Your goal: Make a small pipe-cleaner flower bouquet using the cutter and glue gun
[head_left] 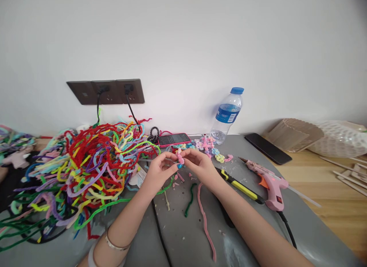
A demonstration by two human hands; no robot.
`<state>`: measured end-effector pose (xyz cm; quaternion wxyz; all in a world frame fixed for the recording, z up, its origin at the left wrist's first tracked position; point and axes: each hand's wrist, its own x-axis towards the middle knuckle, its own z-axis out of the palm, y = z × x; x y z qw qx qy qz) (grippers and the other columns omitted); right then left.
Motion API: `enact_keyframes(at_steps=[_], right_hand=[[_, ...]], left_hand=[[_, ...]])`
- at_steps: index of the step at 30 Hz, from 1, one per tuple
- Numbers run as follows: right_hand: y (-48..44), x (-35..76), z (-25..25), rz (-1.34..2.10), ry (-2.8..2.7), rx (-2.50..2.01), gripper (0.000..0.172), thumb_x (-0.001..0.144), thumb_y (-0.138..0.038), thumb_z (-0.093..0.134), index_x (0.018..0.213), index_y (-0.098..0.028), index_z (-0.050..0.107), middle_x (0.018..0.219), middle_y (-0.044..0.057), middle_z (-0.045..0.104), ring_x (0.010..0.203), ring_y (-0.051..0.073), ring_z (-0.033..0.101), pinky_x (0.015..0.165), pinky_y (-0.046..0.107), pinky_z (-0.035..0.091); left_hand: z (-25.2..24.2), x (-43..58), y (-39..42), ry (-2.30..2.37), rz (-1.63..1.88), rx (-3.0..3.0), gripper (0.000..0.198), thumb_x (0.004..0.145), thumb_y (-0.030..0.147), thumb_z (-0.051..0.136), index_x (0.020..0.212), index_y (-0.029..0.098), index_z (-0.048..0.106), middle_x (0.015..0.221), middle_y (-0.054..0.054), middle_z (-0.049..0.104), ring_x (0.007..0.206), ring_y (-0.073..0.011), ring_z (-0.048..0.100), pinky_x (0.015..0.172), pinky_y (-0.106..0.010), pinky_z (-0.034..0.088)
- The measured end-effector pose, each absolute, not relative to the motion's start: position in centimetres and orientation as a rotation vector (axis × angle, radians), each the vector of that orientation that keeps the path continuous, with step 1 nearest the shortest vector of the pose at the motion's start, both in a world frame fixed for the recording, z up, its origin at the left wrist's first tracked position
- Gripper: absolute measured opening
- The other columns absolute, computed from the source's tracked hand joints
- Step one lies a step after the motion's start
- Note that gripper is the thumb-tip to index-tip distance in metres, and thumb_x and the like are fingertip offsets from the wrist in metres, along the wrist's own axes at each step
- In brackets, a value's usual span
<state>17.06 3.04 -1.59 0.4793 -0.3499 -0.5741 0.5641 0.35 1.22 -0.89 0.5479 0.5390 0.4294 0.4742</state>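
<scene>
Above the middle of the grey table my left hand [164, 170] and my right hand [199, 165] meet at the fingertips. Both are closed on a small pink piece of twisted pipe cleaner [180, 157], pinched between thumbs and forefingers. Just beneath my hands lie a short dark green pipe cleaner [190, 200] and a longer pink pipe cleaner [205, 225]. A cluster of pastel pipe-cleaner flowers [207, 144] sits right behind my right hand. To the left spreads a big tangled heap of coloured pipe cleaners [94, 160].
A pink glue gun [272, 184] and a yellow-black utility knife [241, 187] lie at the right. Behind stand a water bottle [228, 116] and a lit phone [174, 139]. A black phone [268, 148] rests near the wooden surface [315, 183]. A black cable [159, 230] crosses the front.
</scene>
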Motion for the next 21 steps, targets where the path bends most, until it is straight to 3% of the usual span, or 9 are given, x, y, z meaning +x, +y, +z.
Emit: enact_keyframes(at_steps=[6, 12, 21], right_hand=[[2.92, 17.07, -1.37, 1.357, -1.423, -0.884, 0.017, 0.078, -0.033, 0.071, 0.087, -0.021, 0.063, 0.092, 0.003, 0.066, 0.087, 0.019, 0.065, 0.078, 0.032, 0.051], [3.05, 17.17, -1.19, 1.354, -1.335, -0.914, 0.025, 0.072, -0.035, 0.076, 0.080, -0.022, 0.057, 0.079, -0.002, 0.056, 0.064, 0.013, 0.054, 0.052, 0.026, 0.045], [3.22, 17.64, -1.18, 1.343, -1.266, -0.941, 0.023, 0.073, -0.036, 0.075, 0.084, -0.022, 0.061, 0.085, 0.001, 0.062, 0.070, 0.013, 0.055, 0.055, 0.023, 0.044]], left_hand=[[-0.60, 0.54, 1.18, 1.045, 1.132, 1.242, 0.027, 0.072, 0.036, 0.076, 0.088, 0.018, 0.065, 0.085, -0.002, 0.062, 0.066, -0.0116, 0.055, 0.051, -0.020, 0.046], [-0.57, 0.39, 1.22, 1.133, 1.210, 1.161, 0.026, 0.076, 0.042, 0.073, 0.089, 0.019, 0.071, 0.080, -0.002, 0.067, 0.069, -0.0121, 0.058, 0.059, -0.019, 0.045], [-1.13, 0.40, 1.31, 1.013, 1.199, 0.989, 0.030, 0.076, 0.044, 0.074, 0.093, 0.018, 0.074, 0.083, -0.004, 0.072, 0.077, -0.0169, 0.067, 0.072, -0.027, 0.055]])
